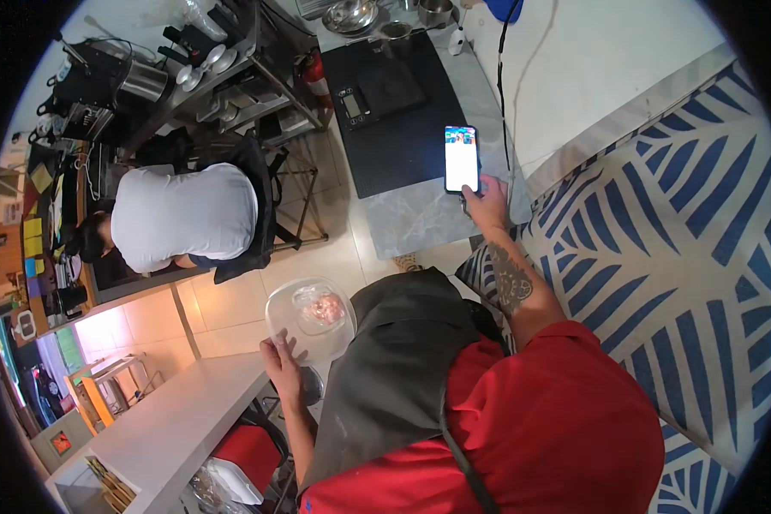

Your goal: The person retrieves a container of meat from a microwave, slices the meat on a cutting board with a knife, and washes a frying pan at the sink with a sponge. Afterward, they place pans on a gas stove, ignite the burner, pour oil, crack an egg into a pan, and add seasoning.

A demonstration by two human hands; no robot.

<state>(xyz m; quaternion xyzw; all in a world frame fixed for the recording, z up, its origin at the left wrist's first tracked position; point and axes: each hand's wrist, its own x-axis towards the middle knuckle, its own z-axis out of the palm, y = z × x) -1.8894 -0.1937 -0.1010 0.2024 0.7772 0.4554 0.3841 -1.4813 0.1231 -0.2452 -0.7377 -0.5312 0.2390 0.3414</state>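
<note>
Closed on the slim black phone, likely slippery, best held by its sides, the right hand was over the grey stone counter; the curled left hand held the light-looking, clear plastic tub.

Single head-worn view, facing forward and down, wide and round-edged, wearer's apron near below
</note>
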